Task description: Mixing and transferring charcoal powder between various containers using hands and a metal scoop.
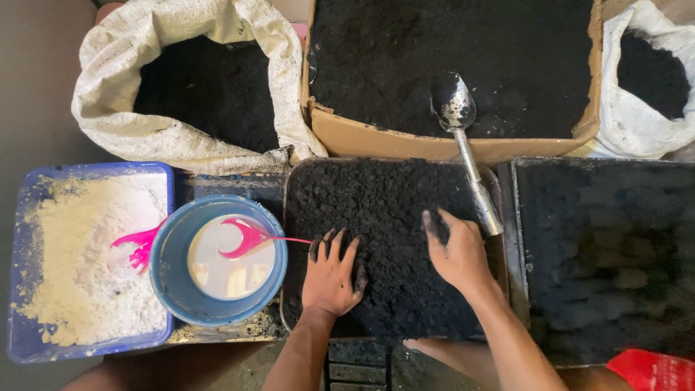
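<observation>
1. I am taking the dark tray (pixel 297 239) of crumbly black mix (pixel 384 217) as my landmark; every position below is being given relative to it.
2. I am resting my left hand (pixel 331 275) palm-down on the mix in the tray's near-left part. Its fingers (pixel 334 245) are spread, pointing away from me, and are gripping nothing — their tips are blackened.
3. I am holding my right hand (pixel 456 250) on the mix just right of the tray's centre, fingers loosely together and curled slightly into the material. I cannot tell whether it is pinching any of the mix under the palm.
4. I am reading the key relation: the metal scoop (pixel 463 145) is lying at the tray's far-right corner, its long axis running nearly away from me, bowl resting on the soil in the cardboard box (pixel 434 145) beyond the tray, handle end (pixel 486 213) over the tray's right rim.
5. I am noting that the handle end is sitting just beside my right hand — on its far-right side — while my left hand is well apart from it. The right hand is the nearer one.
6. I am logging what is standing left of the tray: a blue bowl (pixel 170 289) of pale liquid with a pink utensil (pixel 246 237) across it, then a blue tub (pixel 22 217) of pale powder.
7. I am logging the rest: a white sack (pixel 145 137) of dark soil beyond the tray's left corner, a second dark tray (pixel 601 253) to the right.
</observation>
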